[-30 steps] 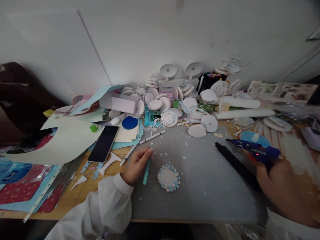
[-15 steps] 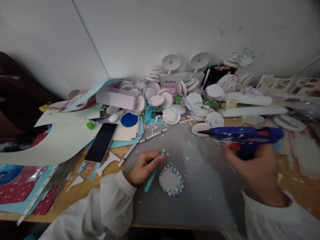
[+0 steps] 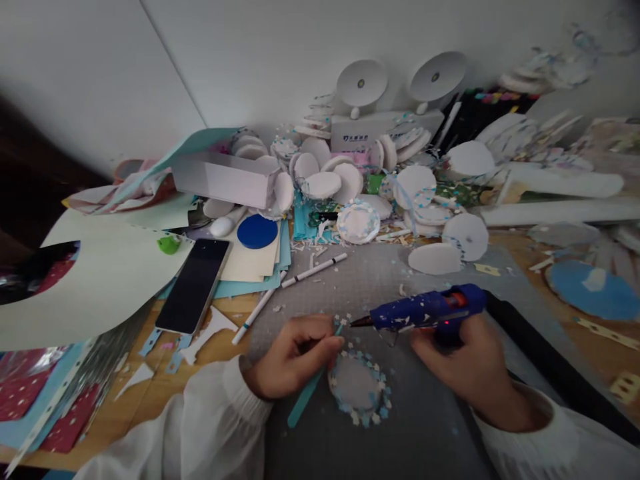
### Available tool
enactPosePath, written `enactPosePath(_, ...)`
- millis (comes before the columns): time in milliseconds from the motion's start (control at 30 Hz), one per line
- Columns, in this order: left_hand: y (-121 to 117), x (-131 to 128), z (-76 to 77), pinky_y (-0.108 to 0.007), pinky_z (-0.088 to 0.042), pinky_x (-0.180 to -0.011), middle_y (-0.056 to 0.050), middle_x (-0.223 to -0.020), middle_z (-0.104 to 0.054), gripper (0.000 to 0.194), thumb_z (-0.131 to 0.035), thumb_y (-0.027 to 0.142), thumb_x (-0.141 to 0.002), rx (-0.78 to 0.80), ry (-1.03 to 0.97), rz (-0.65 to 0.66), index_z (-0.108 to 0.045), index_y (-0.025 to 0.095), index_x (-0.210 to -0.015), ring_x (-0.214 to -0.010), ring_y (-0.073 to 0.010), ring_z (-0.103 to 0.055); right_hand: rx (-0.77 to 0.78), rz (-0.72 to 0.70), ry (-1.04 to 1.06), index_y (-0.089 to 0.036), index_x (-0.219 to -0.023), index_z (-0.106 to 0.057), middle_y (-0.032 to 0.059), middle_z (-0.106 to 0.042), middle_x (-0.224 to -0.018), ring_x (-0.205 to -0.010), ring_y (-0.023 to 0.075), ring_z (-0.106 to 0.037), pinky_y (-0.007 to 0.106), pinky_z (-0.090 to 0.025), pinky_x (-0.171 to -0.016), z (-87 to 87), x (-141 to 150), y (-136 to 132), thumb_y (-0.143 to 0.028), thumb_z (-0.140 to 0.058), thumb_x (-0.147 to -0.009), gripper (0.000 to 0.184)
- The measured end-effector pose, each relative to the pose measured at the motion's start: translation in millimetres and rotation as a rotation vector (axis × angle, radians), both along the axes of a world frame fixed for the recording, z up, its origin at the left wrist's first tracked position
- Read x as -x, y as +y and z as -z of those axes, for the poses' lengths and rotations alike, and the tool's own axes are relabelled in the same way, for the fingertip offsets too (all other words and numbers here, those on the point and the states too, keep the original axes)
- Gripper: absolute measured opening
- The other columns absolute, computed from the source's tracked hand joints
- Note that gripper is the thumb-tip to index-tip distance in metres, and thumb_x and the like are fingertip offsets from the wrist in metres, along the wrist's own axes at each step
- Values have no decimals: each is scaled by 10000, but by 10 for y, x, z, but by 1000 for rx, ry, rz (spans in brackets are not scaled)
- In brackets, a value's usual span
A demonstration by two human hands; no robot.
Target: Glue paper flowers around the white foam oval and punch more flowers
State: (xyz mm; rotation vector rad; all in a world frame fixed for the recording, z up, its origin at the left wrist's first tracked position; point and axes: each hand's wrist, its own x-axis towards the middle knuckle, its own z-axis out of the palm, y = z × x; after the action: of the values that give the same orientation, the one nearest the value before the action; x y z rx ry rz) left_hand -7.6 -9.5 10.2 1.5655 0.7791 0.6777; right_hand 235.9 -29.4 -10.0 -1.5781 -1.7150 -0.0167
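My left hand (image 3: 299, 355) is closed on a thin teal stick (image 3: 306, 402), its tip poking out beyond my fingertips near a small pale piece. In my right hand (image 3: 470, 373) I grip a blue glue gun (image 3: 425, 310), a red light lit on its side. The dark nozzle points left, close to the tip of the stick. Just below lies a round disc (image 3: 357, 385) ringed with small white and light blue star- or flower-shaped pieces, flat on the grey cutting mat (image 3: 400, 440).
A phone (image 3: 194, 287) and two white pens lie left of the mat, by a blue round disc (image 3: 257, 231). White discs (image 3: 435, 258) and decorated ones crowd the back. A black cord or tube (image 3: 555, 360) crosses the right side. A blue disc (image 3: 595, 288) lies far right.
My right hand has brought the glue gun left and down, its nozzle now beside the stick's tip. The left hand still holds the stick. The view has shifted slightly.
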Motion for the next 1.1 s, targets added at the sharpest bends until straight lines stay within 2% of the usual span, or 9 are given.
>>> enactPosePath(200, 19, -18, -24, -256, -296, -545, 10, -577, -390, 482, -450, 415, -933, 3, -8, 1, -450, 151, -530, -556, -104, -387, -9, 23, -70, -235, -630, -452, -27, -497, -445, -369, 140, -456, 256, -351, -372, 13, -8, 20, -340, -553, -702, 162)
enactPosePath(533, 8, -17, -33, -263, -302, -543, 2, -583, -400, 485, -439, 424, -930, 5, 9, 14, -424, 162, -523, -556, -108, -391, 37, 37, -35, -251, -593, -418, -47, -469, -409, -327, 125, -424, 244, -328, -337, 41, 0, 13, -348, -553, -680, 188)
enactPosePath(767, 6, -14, -16, -261, -300, -547, 8, -582, -385, 489, -445, 434, -924, 9, 16, 10, -407, 165, -518, -557, -108, -386, 36, 19, -16, -244, -618, -459, -30, -516, -441, -369, 147, -484, 263, -370, -373, 61, -16, 7, -357, -568, -673, 166)
enactPosePath(1100, 2, -19, -22, -264, -292, -546, 12, -583, -373, 479, -449, 407, -926, 5, 4, 8, -382, 168, -516, -558, -107, -373, 50, 11, -21, -239, -612, -464, -36, -502, -442, -365, 130, -453, 256, -356, -376, 73, -25, 9, -366, -562, -679, 174)
